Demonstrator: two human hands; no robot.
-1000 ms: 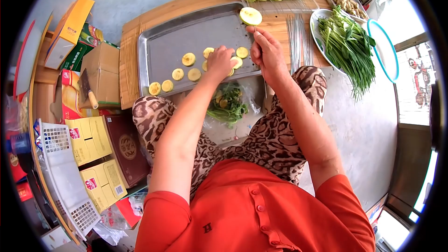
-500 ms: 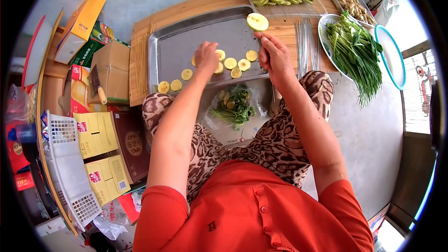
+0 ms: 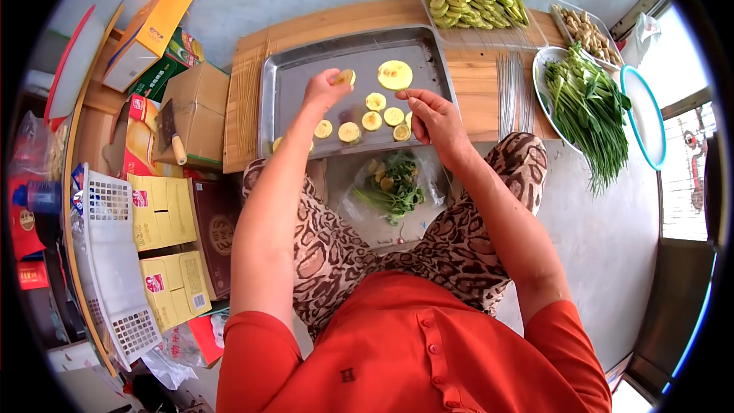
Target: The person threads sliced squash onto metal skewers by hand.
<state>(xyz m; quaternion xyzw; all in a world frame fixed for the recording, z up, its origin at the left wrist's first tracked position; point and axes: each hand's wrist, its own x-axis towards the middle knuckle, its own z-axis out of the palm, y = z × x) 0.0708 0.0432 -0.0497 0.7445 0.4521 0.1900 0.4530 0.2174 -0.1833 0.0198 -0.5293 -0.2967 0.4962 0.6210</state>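
Note:
My left hand (image 3: pixel 324 95) is over the metal tray (image 3: pixel 269 103), fingers closed on a round zucchini slice (image 3: pixel 346 77). My right hand (image 3: pixel 437 124) pinches a thin skewer (image 3: pixel 404 94), mostly hidden by the fingers. A larger zucchini slice (image 3: pixel 394 74) sits on the skewer's tip, face up above the tray. Several small round slices, such as one zucchini slice (image 3: pixel 349 132), lie in the tray's near half, between and below my hands.
Behind the tray stands a clear container of stacked slices (image 3: pixel 478 4). To the right are metal skewers (image 3: pixel 511 92), a bowl of leafy greens (image 3: pixel 585 107) and a box of ginger-like roots (image 3: pixel 587 32). A knife (image 3: pixel 174 134) and cartons (image 3: pixel 200 107) are left. A bag of trimmings (image 3: pixel 394 183) lies below.
My left hand has risen from the row of slices with one in its fingers. The right hand and its skewered slice have come lower and left. The view has shifted slightly.

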